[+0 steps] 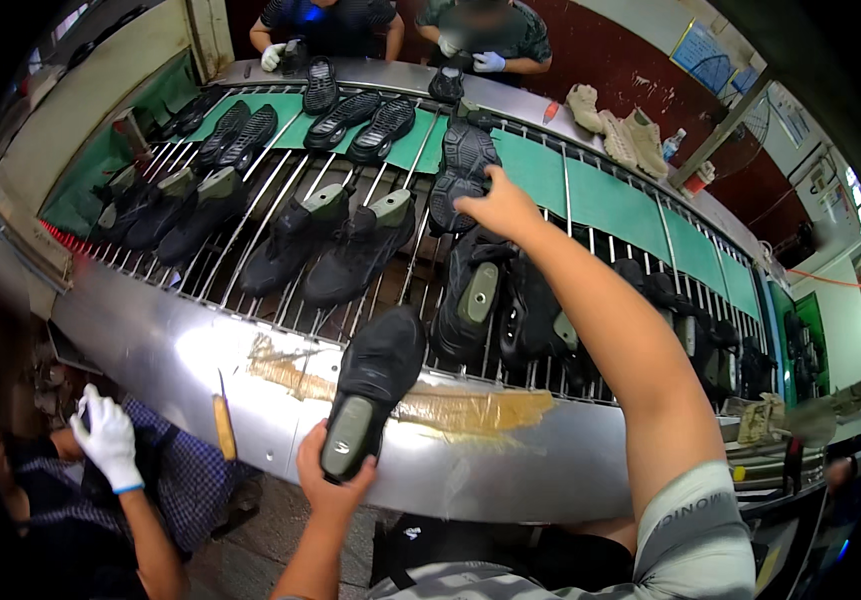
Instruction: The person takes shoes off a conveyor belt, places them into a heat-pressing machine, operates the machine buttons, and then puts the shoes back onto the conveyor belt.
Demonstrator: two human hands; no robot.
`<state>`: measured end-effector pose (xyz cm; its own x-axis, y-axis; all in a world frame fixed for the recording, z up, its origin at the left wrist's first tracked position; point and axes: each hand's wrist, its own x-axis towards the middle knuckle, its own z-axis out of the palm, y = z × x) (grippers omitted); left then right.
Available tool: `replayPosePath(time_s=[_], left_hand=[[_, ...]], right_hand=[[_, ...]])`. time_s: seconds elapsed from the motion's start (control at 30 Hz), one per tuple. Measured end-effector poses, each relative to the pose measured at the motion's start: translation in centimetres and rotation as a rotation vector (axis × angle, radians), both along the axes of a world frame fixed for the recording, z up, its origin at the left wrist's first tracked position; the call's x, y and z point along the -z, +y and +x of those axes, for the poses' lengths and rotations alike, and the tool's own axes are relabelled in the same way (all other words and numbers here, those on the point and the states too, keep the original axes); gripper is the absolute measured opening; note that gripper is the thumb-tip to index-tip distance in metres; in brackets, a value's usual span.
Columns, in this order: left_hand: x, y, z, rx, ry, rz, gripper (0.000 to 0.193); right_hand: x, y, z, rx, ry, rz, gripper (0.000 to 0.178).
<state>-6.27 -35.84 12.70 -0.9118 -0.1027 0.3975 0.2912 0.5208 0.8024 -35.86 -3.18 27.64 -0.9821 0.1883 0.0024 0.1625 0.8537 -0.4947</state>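
My left hand is closed round the heel end of a black shoe upper fitted on a grey-green last. I hold it toe-away over the near metal ledge. Stretched across the rack, my right hand grips the side of a black shoe sole with its treaded face showing. Just nearer than that sole, another lasted black shoe lies on the rods. Two more lasted uppers, a left one and a right one, rest left of it.
A metal-rod conveyor rack carries several more uppers and soles, partly over green sheets. On the steel ledge lies a wooden-handled tool. A gloved co-worker's hand is at lower left; two people work across the rack. Beige shoes stand far right.
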Motion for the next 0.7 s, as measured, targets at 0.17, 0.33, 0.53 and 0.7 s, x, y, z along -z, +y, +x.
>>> replayPosePath(time_s=[0.17,0.33,0.53,0.7], left_hand=[[1.9,4.5,-5.0,0.031,0.093,-0.008,0.083],[1.5,7.9,-12.6,0.039,0.034,0.100,0.081],[3.8,9.8,-15.0,-0.044,-0.007,-0.045,0.086],[2.5,10.8,-14.5,0.011,0.037,-0.146,0.084]], right_hand=[[9.5,0.4,-14.5,0.331,-0.290,-0.054,0.130],[12.0,-0.5,-18.2,0.470,-0.371,-0.118,0.136],[5.7,8.0,-15.5,0.331,-0.046,-0.686,0.120],[-5.0,14.7,-2.0,0.179,0.074,-0.917,0.106]])
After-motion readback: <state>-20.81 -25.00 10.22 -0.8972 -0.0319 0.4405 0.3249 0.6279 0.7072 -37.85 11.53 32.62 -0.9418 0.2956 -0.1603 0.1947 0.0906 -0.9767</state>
